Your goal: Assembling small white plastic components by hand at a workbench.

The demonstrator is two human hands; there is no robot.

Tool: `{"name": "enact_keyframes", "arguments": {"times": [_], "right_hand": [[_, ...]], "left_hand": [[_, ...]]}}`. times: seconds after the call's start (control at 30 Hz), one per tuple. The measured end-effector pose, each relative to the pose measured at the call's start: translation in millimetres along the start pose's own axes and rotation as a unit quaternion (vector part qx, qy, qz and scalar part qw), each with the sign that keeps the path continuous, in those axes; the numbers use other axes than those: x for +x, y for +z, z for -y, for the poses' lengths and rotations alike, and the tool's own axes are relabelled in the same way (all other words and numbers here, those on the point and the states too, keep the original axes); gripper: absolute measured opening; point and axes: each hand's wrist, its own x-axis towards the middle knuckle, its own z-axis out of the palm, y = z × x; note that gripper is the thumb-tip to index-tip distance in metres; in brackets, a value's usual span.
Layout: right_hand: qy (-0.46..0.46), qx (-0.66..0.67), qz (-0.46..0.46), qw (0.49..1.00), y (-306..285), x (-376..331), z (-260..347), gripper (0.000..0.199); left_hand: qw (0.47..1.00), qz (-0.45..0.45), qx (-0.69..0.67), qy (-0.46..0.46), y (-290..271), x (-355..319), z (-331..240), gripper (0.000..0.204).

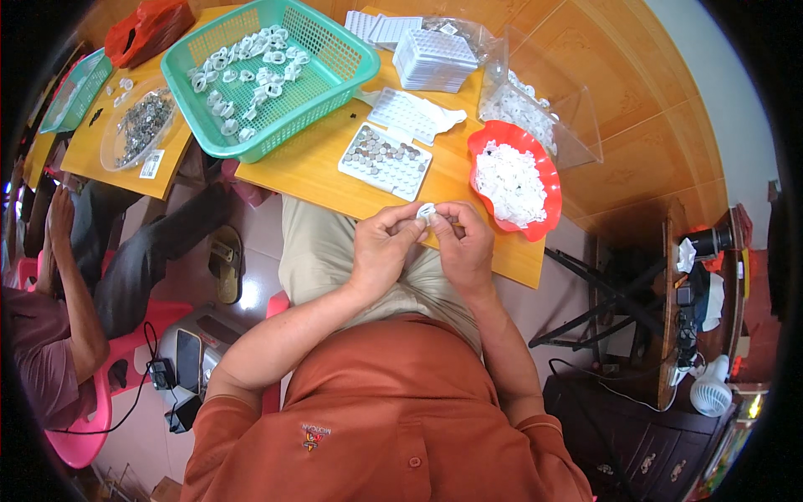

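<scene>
Just past the table's near edge, my left hand [381,250] and my right hand [465,253] meet around a small white ring-shaped plastic part [426,210]. Thumb and fingers of each hand pinch it from either side. Beyond them lies a white dimpled tray [400,186] with many small round metallic discs [374,151] on its far half. To the right of my hands, a red wavy-rimmed bowl [548,179] holds a heap of small white pieces [508,182]. A green basket [351,60] at the far left contains similar white ring-shaped parts [269,79].
Behind the tray stand stacked white trays [433,60] and a clear bin [577,125] of white parts. A clear tub [113,149] of small metal pieces sits left, near a red bag [149,32]. Another person [52,343] sits at left. A black folding stand [598,297] is at right.
</scene>
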Motion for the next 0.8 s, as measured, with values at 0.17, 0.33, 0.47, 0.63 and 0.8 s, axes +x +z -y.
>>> {"name": "enact_keyframes", "arguments": {"times": [0.17, 0.33, 0.47, 0.63, 0.8], "right_hand": [[-0.025, -0.019, 0.005, 0.999, 0.2, 2.5, -2.6, 0.010], [-0.002, -0.050, 0.013, 0.999, -0.9, 3.8, 3.7, 0.010], [0.012, -0.085, 0.015, 0.996, -1.9, 5.8, 3.0, 0.009], [0.074, -0.036, 0.026, 0.996, -4.6, 9.6, 2.2, 0.011], [0.090, -0.013, 0.073, 0.993, -11.6, 14.6, -10.3, 0.010]], "left_hand": [[1.000, 0.012, -0.020, 0.002, -2.2, 2.8, 4.8, 0.024], [1.000, 0.003, -0.014, -0.007, -1.6, 2.6, 6.5, 0.023], [0.999, -0.010, -0.022, -0.022, -0.3, 1.5, 6.6, 0.023], [1.000, 0.000, -0.010, -0.011, -3.6, 2.9, 9.6, 0.023], [1.000, 0.005, 0.003, -0.014, -3.3, 3.3, 6.7, 0.022]]}}
